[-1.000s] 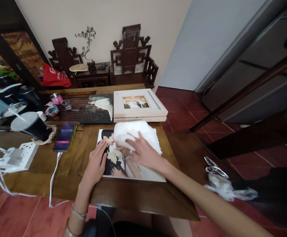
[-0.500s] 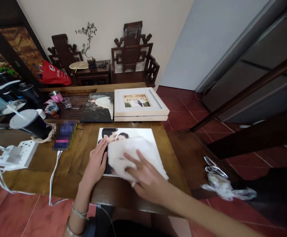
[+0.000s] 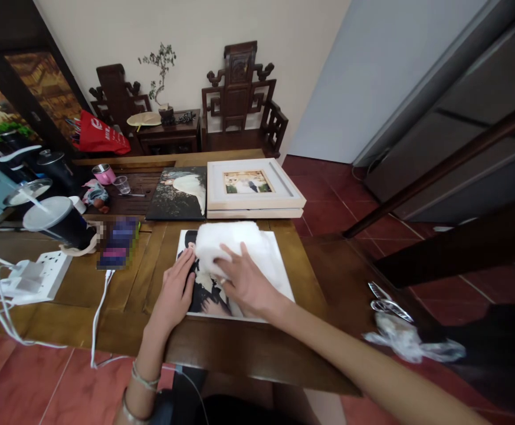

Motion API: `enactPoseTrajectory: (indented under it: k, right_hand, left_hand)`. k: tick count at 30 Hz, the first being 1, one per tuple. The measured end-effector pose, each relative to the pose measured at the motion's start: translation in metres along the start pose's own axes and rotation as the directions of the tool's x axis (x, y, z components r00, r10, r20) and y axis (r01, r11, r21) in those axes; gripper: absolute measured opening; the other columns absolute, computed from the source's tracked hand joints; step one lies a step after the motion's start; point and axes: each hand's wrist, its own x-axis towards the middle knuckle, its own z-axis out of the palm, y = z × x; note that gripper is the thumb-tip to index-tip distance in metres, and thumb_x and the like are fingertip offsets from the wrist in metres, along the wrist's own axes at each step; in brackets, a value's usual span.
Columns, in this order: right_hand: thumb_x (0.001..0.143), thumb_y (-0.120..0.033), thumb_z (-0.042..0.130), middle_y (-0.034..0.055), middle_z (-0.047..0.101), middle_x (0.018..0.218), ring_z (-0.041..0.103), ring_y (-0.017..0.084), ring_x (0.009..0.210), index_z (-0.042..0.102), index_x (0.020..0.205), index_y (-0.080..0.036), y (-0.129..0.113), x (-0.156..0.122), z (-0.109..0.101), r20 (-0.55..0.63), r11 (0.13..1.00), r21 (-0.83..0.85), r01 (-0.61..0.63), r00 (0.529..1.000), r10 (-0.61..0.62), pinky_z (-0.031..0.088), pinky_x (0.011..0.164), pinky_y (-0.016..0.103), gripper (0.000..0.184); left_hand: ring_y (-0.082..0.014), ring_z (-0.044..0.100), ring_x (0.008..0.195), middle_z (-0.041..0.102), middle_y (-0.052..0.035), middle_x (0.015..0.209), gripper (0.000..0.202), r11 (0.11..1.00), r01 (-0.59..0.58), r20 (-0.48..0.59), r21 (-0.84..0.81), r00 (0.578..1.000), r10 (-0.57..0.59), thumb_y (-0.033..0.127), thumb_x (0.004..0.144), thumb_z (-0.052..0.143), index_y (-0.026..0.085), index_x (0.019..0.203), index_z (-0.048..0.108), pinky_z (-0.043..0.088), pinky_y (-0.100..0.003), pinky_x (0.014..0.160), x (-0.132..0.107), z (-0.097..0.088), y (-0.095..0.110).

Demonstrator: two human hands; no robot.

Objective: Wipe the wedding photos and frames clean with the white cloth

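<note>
A large photo print of a couple [image 3: 208,295] lies flat on the wooden table [image 3: 151,265] in front of me. My right hand [image 3: 243,283] presses a white cloth [image 3: 235,245] onto the far part of the print, fingers spread over it. My left hand [image 3: 175,289] lies flat on the print's left edge with its fingers stretched out, holding it down.
A white-framed picture [image 3: 252,189] and a dark photo print [image 3: 177,195] lie just beyond. To the left are a phone [image 3: 115,242], a power strip with cables [image 3: 31,274], a lidded black cup [image 3: 56,221] and cups. Scissors and crumpled plastic [image 3: 399,336] sit at right. Carved chairs stand behind.
My right hand slid the white cloth from the far part of the print toward me and then back up to the far part. My left hand stayed on the left edge.
</note>
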Motion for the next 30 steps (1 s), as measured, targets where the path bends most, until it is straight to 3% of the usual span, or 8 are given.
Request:
enactPoseTrajectory:
  k: [4, 8, 11, 15, 18, 21, 25, 30]
  right_hand:
    - [0.067, -0.004, 0.047, 0.0163, 0.050, 0.139, 0.023, 0.033, 0.141, 0.062, 0.107, -0.013, -0.024, -0.065, 0.011, -0.007, 0.991, 0.100, 0.093, 0.996, -0.092, 0.008, 0.112, 0.065, 0.043]
    - [0.060, -0.004, 0.047, 0.0116, 0.051, 0.140, 0.026, 0.031, 0.140, 0.065, 0.095, -0.017, -0.036, -0.103, -0.002, 0.135, 0.965, 0.211, 0.158, 0.973, -0.189, 0.008, 0.114, 0.063, 0.042]
    - [0.061, -0.002, 0.045, 0.0111, 0.064, 0.124, 0.037, 0.026, 0.136, 0.064, 0.096, -0.018, -0.023, -0.099, -0.019, 0.153, 0.959, 0.245, 0.143, 0.971, -0.184, 0.015, 0.116, 0.055, 0.042]
    - [0.074, -0.003, 0.042, 0.0119, 0.068, 0.114, 0.047, 0.026, 0.129, 0.065, 0.097, -0.017, 0.008, -0.062, -0.026, 0.025, 0.981, 0.173, 0.093, 0.995, -0.099, 0.021, 0.115, 0.053, 0.035]
    - [0.080, -0.008, 0.042, 0.0152, 0.062, 0.125, 0.038, 0.031, 0.135, 0.061, 0.114, -0.013, 0.015, -0.030, -0.017, -0.037, 0.998, 0.064, 0.009, 0.999, -0.007, 0.014, 0.114, 0.059, 0.039]
    - [0.077, -0.012, 0.048, 0.0177, 0.052, 0.137, 0.025, 0.036, 0.140, 0.059, 0.119, -0.014, 0.001, -0.010, -0.004, 0.000, 0.999, -0.011, -0.037, 0.999, 0.037, 0.009, 0.110, 0.067, 0.043]
    - [0.074, -0.013, 0.052, 0.0133, 0.044, 0.145, 0.021, 0.033, 0.141, 0.065, 0.109, -0.018, -0.024, -0.013, 0.011, 0.064, 0.988, 0.037, 0.153, 0.986, -0.155, 0.005, 0.111, 0.065, 0.037]
    - [0.070, -0.010, 0.051, 0.0096, 0.060, 0.131, 0.028, 0.024, 0.140, 0.067, 0.096, -0.019, -0.025, -0.049, 0.001, 0.087, 0.904, 0.200, 0.378, 0.912, -0.401, -0.001, 0.117, 0.053, 0.032]
  left_hand:
    - [-0.0206, 0.026, 0.143, 0.033, -0.0094, 0.153, 0.047, 1.000, 0.025, 0.021, 0.017, 0.999, -0.026, 0.023, 0.098, 0.032, 0.023, 0.146, 0.031, 0.026, -0.047, 0.112, 0.000, 0.000, 0.001]
    - [-0.0211, 0.026, 0.143, 0.033, -0.0098, 0.153, 0.046, 0.999, 0.038, 0.024, 0.032, 0.999, -0.039, 0.023, 0.098, 0.032, 0.022, 0.144, 0.033, 0.026, -0.047, 0.112, 0.000, 0.001, 0.002]
    - [-0.0214, 0.026, 0.143, 0.034, -0.0106, 0.153, 0.046, 0.998, 0.039, 0.027, 0.042, 0.999, -0.040, 0.023, 0.098, 0.032, 0.021, 0.144, 0.033, 0.027, -0.047, 0.112, 0.001, 0.000, 0.002]
    - [-0.0219, 0.028, 0.142, 0.034, -0.0112, 0.152, 0.046, 0.999, 0.026, 0.025, 0.045, 0.999, -0.027, 0.023, 0.098, 0.030, 0.022, 0.144, 0.033, 0.028, -0.048, 0.110, 0.001, 0.000, 0.002]
    - [-0.0223, 0.027, 0.142, 0.035, -0.0108, 0.152, 0.046, 0.999, 0.016, 0.017, 0.039, 1.000, -0.017, 0.025, 0.099, 0.030, 0.022, 0.145, 0.032, 0.028, -0.049, 0.110, 0.000, 0.000, 0.002]
    - [-0.0211, 0.025, 0.143, 0.032, -0.0078, 0.154, 0.048, 1.000, 0.003, 0.006, -0.019, 1.000, -0.003, 0.028, 0.100, 0.028, 0.025, 0.148, 0.026, 0.025, -0.048, 0.113, -0.002, -0.003, 0.004]
    - [-0.0191, 0.017, 0.146, 0.025, -0.0035, 0.157, 0.049, 0.985, -0.070, -0.091, -0.160, 0.994, 0.056, 0.032, 0.101, 0.024, 0.026, 0.149, 0.024, 0.018, -0.042, 0.118, -0.005, -0.010, 0.007]
    - [-0.0207, 0.016, 0.146, 0.026, -0.0052, 0.156, 0.051, 0.985, -0.090, -0.100, -0.148, 0.992, 0.076, 0.035, 0.101, 0.017, 0.021, 0.150, 0.024, 0.018, -0.042, 0.118, -0.005, -0.009, 0.005]
